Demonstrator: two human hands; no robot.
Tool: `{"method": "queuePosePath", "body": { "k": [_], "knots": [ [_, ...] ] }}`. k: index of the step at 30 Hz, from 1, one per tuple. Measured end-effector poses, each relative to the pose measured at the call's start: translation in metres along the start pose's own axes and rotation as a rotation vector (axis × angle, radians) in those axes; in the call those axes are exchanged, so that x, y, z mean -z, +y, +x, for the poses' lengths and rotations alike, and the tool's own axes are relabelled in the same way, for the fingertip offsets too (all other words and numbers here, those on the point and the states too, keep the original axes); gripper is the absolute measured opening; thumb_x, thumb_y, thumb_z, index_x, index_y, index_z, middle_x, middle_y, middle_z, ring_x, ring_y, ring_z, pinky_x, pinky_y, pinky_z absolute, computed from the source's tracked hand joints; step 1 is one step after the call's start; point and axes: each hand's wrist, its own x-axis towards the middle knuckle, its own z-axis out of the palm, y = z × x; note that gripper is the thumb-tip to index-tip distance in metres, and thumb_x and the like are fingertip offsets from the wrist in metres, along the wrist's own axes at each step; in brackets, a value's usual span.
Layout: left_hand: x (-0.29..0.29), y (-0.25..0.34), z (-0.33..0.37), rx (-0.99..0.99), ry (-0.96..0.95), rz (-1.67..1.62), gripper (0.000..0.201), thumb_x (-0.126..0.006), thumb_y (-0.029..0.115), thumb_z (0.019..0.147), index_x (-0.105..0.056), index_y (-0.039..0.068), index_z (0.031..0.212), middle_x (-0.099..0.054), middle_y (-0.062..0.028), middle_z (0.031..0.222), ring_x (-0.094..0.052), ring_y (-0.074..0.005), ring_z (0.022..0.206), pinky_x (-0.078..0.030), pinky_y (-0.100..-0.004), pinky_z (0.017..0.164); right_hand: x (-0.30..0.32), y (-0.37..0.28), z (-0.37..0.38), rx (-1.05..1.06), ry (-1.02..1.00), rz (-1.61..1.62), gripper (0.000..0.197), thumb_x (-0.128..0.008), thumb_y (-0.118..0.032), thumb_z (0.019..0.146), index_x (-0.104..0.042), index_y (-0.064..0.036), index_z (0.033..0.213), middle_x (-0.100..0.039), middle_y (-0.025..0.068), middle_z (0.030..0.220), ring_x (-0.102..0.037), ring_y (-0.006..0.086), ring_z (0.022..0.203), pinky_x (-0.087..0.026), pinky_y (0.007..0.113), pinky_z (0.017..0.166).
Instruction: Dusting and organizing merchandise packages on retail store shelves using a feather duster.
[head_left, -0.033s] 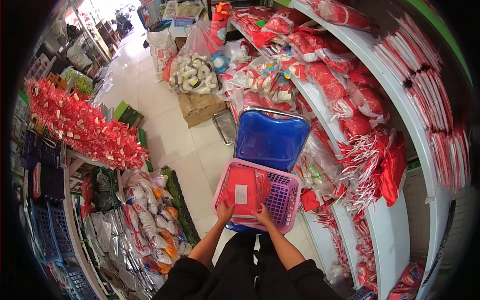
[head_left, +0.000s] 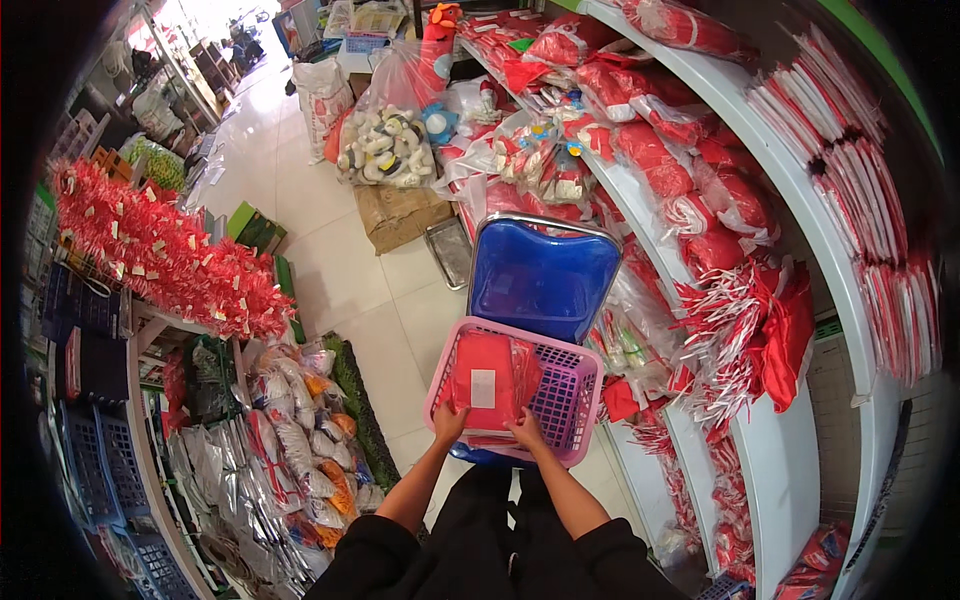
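A flat red packet point(head_left: 486, 350) with a white label lies in a pink plastic basket point(head_left: 580, 437), over other red packets. My left hand point(head_left: 451, 424) grips its near left corner, thumb on top. At the near right corner, my right hand point(head_left: 525, 430) holds it the same way, fingers closed round the edge. Fingertips of both hands are partly hidden beneath the packet. Part of the basket's lattice floor shows to the right. The basket rests on the seat of a blue chair point(head_left: 545, 278) with a metal-framed back.
Shelves point(head_left: 665, 235) on the right hold bagged red goods and red-and-white tassels. Red tinsel garland point(head_left: 170, 250) covers a rack at left, above bagged items point(head_left: 310, 440). Ahead stand a cardboard box point(head_left: 400, 218) and a clear bag of plush toys point(head_left: 387, 150). A tiled aisle point(head_left: 310, 240) runs between.
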Motion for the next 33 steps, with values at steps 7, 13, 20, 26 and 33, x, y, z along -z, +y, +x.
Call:
{"method": "queuePosePath", "body": {
  "k": [7,13,20,26,33],
  "knots": [
    [-0.003,0.015,-0.002,0.116,-0.404,-0.453,0.05,-0.069,0.022,0.073,-0.05,-0.005,0.11,-0.062,-0.0132,0.093,-0.06,-0.0197,0.081,-0.049,-0.0313,0.069,0.012,0.012,0.008,-0.108,-0.088,0.13,0.066,-0.075,-0.034,0.065,-0.049,-0.0004,0.116,-0.059,0.0135,0.096,-0.057,0.0214,0.085,-0.047,0.031,0.073],
    [0.002,0.018,0.002,-0.274,-0.167,-0.327,0.057,-0.059,0.005,0.079,-0.034,0.0,0.129,-0.057,-0.0142,0.105,-0.057,-0.0187,0.093,-0.047,-0.0265,0.073,0.017,0.005,0.01,-0.093,-0.107,0.276,0.063,-0.07,-0.035,0.072,-0.047,-0.0019,0.12,-0.058,0.0116,0.094,-0.055,0.0203,0.086,-0.045,0.029,0.075],
    [0.084,0.165,-0.02,-0.187,-0.975,-0.517,0.06,-0.052,-0.002,0.083,-0.024,0.007,0.136,-0.047,-0.0097,0.124,-0.05,-0.0183,0.109,-0.042,-0.0304,0.092,0.127,-0.066,-0.028,-0.142,0.008,0.921,0.057,-0.063,-0.028,0.08,-0.039,-0.0056,0.126,-0.057,0.009,0.107,-0.055,0.0201,0.097,-0.045,0.032,0.081],
    [0.085,0.235,-0.005,-0.384,-1.122,-0.454,0.048,-0.048,0.022,0.088,-0.035,0.003,0.131,-0.042,-0.0094,0.13,-0.039,-0.0191,0.12,-0.029,-0.0318,0.102,0.212,-0.073,-0.051,0.267,-0.044,1.359,0.035,-0.052,-0.003,0.084,-0.043,-0.005,0.118,-0.056,0.009,0.11,-0.057,0.0201,0.097,-0.049,0.036,0.081],
    [0.049,0.354,-0.091,-0.055,-1.673,-1.335,0.089,-0.041,0.066,0.077,-0.024,0.001,0.134,-0.029,-0.0152,0.138,-0.027,-0.03,0.128,-0.017,-0.0466,0.106,0.301,-0.096,-0.153,0.618,0.384,1.682,0.035,-0.051,-0.001,0.084,-0.042,-0.0039,0.118,-0.053,0.0104,0.114,-0.053,0.0233,0.104,-0.046,0.041,0.086]
  ]
}}
